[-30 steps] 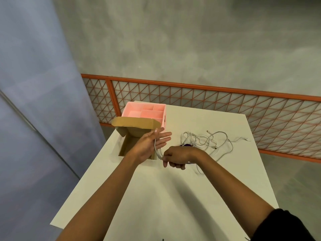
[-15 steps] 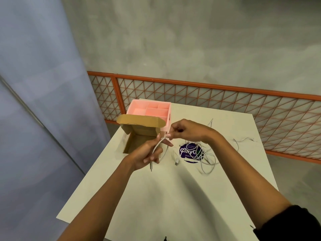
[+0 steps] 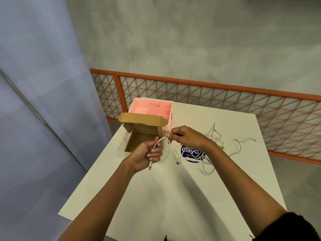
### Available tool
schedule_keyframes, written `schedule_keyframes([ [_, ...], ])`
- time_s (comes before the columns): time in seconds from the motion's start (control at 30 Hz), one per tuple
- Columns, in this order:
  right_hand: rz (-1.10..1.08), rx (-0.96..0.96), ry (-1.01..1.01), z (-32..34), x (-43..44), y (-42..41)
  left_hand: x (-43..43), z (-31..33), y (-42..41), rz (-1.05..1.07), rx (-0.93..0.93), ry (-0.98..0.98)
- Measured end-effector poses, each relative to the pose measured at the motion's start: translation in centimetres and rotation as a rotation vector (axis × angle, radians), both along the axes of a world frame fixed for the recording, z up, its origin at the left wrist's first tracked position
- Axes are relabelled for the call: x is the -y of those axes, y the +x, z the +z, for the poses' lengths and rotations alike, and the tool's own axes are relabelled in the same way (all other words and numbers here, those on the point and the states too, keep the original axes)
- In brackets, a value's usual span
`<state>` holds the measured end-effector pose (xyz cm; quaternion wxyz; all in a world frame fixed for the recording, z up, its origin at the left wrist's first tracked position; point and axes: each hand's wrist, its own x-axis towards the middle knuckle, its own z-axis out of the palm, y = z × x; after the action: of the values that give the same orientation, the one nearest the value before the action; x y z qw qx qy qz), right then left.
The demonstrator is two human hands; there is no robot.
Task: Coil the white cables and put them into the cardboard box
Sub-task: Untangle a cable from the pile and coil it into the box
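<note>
grip of the left hand [image 3: 147,154] curls round a white cable [image 3: 150,165], right hand [image 3: 185,137] pinching its loop.

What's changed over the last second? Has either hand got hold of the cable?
The right hand rose from the table beside the loose cables toward the cardboard box, drawing the white cable into a loop. The left hand, open a second ago, now grips that cable, its plug hanging below. Box and pink organizer stayed put.
</note>
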<state>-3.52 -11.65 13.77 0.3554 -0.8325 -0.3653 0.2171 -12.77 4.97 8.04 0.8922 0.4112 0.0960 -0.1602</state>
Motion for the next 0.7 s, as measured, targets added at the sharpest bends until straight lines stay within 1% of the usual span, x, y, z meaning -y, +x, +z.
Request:
schedule_keyframes([
  [0.07,-0.012,0.041,-0.009,-0.1,-0.1,0.1,0.2,-0.1,-0.1,0.026,0.02,-0.027],
  [0.17,-0.028,0.098,0.003,-0.3,-0.3,-0.1,0.4,0.0,-0.1,0.044,0.034,-0.015],
  [0.23,-0.043,0.13,-0.001,-0.7,-0.3,-0.4,0.5,0.1,0.0,0.045,0.019,0.026],
  [0.37,-0.025,0.164,-0.019,-1.1,-0.1,-1.0,0.5,0.2,-0.1,0.035,-0.006,0.169],
  [0.47,-0.05,0.155,0.03,-1.0,0.1,-0.8,0.6,0.3,-0.3,0.031,0.0,0.194],
  [0.53,-0.053,0.15,0.042,-0.8,0.4,-0.4,0.6,0.5,-0.4,0.069,0.026,0.138],
  [0.6,-0.02,0.098,0.03,-0.9,1.1,-0.1,0.4,0.7,-0.4,0.121,0.056,0.013],
  [0.7,0.033,0.029,-0.08,-2.1,2.0,-0.3,-0.4,1.3,-0.5,0.167,0.123,-0.145],
])
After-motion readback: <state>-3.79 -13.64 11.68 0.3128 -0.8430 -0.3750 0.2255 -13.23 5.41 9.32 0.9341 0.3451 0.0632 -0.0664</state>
